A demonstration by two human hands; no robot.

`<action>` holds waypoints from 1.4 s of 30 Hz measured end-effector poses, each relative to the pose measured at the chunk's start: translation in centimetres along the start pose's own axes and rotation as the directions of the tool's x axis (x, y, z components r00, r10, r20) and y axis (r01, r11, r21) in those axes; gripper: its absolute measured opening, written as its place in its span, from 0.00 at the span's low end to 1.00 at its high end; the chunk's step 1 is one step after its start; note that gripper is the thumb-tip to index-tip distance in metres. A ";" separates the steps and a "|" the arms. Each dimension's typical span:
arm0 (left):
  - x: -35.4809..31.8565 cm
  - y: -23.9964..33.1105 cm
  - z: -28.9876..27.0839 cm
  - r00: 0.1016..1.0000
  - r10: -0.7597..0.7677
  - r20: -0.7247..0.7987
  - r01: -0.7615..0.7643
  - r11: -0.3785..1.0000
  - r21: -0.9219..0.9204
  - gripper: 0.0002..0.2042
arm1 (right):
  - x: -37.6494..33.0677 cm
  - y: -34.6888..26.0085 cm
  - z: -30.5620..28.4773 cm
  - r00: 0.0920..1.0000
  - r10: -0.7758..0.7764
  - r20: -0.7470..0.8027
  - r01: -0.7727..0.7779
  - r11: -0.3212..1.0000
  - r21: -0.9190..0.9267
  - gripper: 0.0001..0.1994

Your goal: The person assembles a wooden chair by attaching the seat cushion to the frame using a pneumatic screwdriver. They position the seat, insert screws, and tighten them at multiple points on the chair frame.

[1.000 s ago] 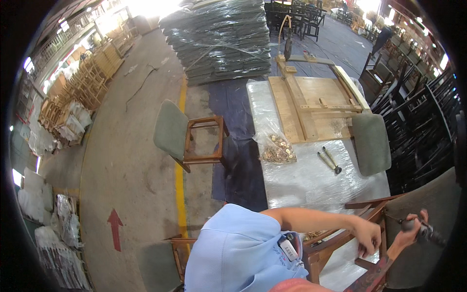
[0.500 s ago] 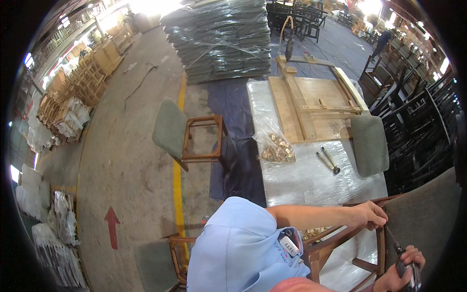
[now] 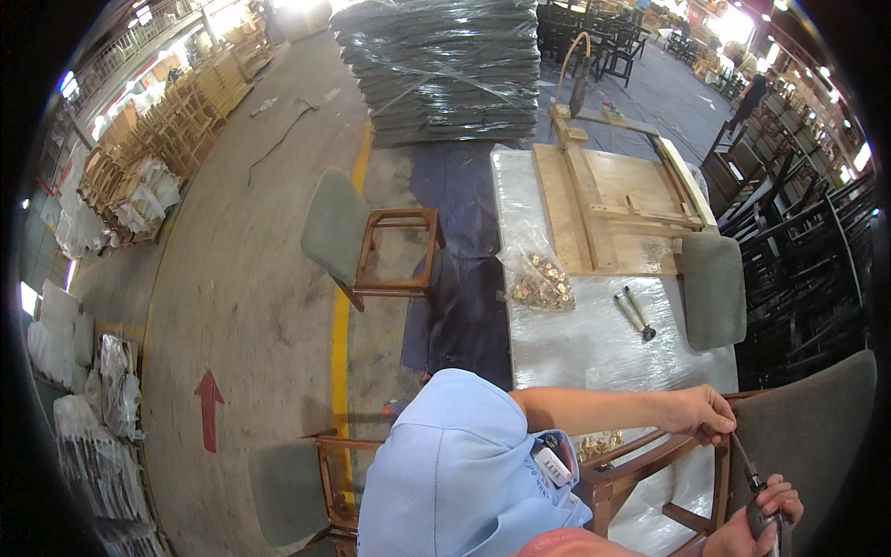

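Observation:
My left hand (image 3: 703, 415) reaches across a brown wooden chair frame (image 3: 608, 492), its thumb and fingers pinched at the corner beside the grey-green backrest (image 3: 812, 436). What they pinch is too small to make out. At lower right my right hand (image 3: 756, 524) is wrapped round the dark body of a screwdriver (image 3: 763, 497). Its long thin bit slants up to the left fingertips. The chair lies on a plastic-wrapped table (image 3: 613, 362). Part of the frame is hidden behind my blue sleeve (image 3: 445, 464).
On the table lie a bag of small brass-coloured fittings (image 3: 541, 283), pliers (image 3: 635, 313), a grey-green pad (image 3: 715, 291) and a wooden jig (image 3: 640, 200). A seatless chair (image 3: 394, 251) stands left of the table, another chair (image 3: 288, 492) nearer. Wrapped stacked cushions (image 3: 441, 74) rise behind.
The whole view has shifted slightly, with the far things now a little further right. My left fingers stay pinched at the frame corner, and the screwdriver's bit still points to them.

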State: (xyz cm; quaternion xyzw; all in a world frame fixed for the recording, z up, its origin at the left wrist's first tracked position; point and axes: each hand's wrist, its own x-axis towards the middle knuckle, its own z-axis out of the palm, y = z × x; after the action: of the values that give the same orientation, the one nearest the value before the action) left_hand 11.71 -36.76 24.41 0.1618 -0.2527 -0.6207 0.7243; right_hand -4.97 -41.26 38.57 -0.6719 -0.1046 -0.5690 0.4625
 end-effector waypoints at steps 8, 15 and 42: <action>-0.2 0.2 -1.0 0.998 -0.045 0.042 0.046 0.999 -0.028 0.09 | 0.0 0.1 0.0 0.998 0.056 0.018 -0.058 0.992 0.115 0.17; 0.2 -0.6 -1.0 0.994 -0.091 0.062 0.093 0.995 -0.031 0.12 | -0.1 -0.1 -0.5 0.997 0.071 0.014 -0.072 0.991 0.112 0.18; 2.2 -5.8 -0.9 0.975 -0.193 0.106 0.187 0.981 0.059 0.14 | -0.2 -1.2 -6.5 0.935 0.146 0.322 -0.174 0.983 0.058 0.15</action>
State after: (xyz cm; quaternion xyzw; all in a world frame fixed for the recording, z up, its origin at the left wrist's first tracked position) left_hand 7.72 -40.05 20.91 0.1680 -0.2910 -0.6889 0.6423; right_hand -10.21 -45.32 38.48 -0.7403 -0.1464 -0.4094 0.5127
